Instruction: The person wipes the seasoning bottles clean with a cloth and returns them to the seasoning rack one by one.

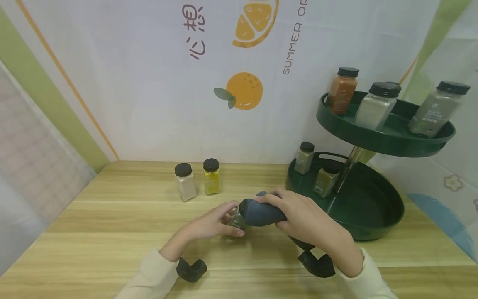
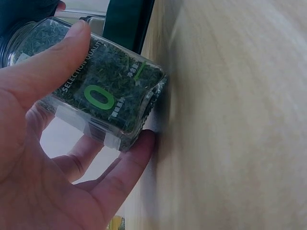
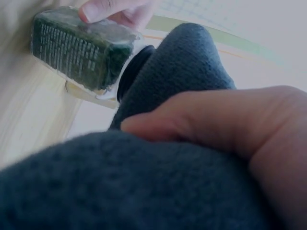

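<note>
A square glass spice jar (image 2: 108, 79) of dried green herbs is tilted close above the tabletop, its black lid (image 3: 132, 72) toward the right. My left hand (image 1: 213, 223) grips the jar by its sides, thumb across one face and fingers beneath. My right hand (image 1: 304, 216) holds a bunched dark blue cloth (image 1: 263, 214) against the lid end. In the right wrist view, the thumb presses into the cloth (image 3: 187, 62), which partly covers the lid. The right hand's other fingers are mostly hidden there.
Two black-lidded jars, one pale (image 1: 186, 187) and one yellow (image 1: 212, 182), stand on the wooden table (image 1: 93, 232) at the back. On the right is a two-tier dark green rack (image 1: 381, 230); its upper tray (image 1: 384, 139) holds several jars, its lower tray two smaller ones. A printed curtain (image 1: 149, 104) hangs behind.
</note>
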`<state>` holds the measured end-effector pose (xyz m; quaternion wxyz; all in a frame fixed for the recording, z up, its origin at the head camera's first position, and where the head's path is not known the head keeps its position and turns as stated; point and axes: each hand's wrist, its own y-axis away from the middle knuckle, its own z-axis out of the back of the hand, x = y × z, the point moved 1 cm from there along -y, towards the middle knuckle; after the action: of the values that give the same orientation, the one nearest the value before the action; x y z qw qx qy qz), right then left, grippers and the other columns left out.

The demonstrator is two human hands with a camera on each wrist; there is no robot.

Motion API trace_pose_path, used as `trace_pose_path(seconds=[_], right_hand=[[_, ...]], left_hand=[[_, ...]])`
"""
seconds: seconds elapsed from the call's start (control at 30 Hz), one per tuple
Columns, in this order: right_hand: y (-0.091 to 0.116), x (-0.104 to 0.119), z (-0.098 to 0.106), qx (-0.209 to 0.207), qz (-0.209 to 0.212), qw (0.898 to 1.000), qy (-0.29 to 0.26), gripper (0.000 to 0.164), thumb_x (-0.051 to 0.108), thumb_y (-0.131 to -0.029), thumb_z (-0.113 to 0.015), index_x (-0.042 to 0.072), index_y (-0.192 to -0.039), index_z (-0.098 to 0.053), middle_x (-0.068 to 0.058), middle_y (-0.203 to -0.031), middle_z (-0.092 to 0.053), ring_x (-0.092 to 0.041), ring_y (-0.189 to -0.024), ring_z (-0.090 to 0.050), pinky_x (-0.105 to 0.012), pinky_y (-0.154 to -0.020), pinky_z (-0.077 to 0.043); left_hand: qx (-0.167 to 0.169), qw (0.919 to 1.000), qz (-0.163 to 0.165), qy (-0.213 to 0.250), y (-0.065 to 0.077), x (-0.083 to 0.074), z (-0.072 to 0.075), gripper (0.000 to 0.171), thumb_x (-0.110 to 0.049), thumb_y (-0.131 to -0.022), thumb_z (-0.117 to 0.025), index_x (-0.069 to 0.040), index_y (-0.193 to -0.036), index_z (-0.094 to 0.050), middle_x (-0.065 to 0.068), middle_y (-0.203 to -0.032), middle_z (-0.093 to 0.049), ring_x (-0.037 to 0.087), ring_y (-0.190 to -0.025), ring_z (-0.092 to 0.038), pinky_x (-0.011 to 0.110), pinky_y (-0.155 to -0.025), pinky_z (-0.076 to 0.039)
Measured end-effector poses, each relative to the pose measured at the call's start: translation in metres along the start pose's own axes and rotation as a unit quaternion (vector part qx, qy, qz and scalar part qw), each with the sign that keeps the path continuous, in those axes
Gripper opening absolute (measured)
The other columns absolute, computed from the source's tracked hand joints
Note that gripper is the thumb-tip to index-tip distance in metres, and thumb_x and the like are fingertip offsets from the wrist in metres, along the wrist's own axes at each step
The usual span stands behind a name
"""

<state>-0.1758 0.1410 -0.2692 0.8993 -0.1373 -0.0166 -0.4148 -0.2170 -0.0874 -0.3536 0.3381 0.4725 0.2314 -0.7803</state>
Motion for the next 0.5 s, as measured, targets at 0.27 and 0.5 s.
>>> trace_pose_path(seconds=[0.27,0.5], right_hand=[[0.0024,-0.0021,0.0050,0.004,-0.035,0.999,0.040,0.059,0.006,-0.073,-0.075,0.030,-0.124,-0.058,-0.001,-0.119,-0.059,-0.024,-0.097,-0.062,-0.043,-0.080,-0.052],[0.0005,-0.0052,0.0038,0.012,-0.070,0.993,0.093,0.054,0.006,-0.072,-0.074,0.029,-0.120,-0.062,-0.004,-0.108,-0.062,-0.026,-0.087,-0.062,-0.042,-0.071,-0.052]], left_hand=[[0.002,1.0000,-0.004,0.008,-0.0005,0.0025,-0.0011,0.048,-0.017,-0.083,-0.069,-0.012,-0.126,-0.047,0.011,-0.110,-0.060,0.019,-0.094,-0.061,0.036,-0.085,-0.046],[-0.008,0.9999,0.006,-0.003,0.0021,0.0020,-0.0013,0.046,-0.019,-0.084,-0.069,-0.012,-0.123,-0.047,0.011,-0.111,-0.057,0.021,-0.095,-0.061,0.035,-0.084,-0.046]])
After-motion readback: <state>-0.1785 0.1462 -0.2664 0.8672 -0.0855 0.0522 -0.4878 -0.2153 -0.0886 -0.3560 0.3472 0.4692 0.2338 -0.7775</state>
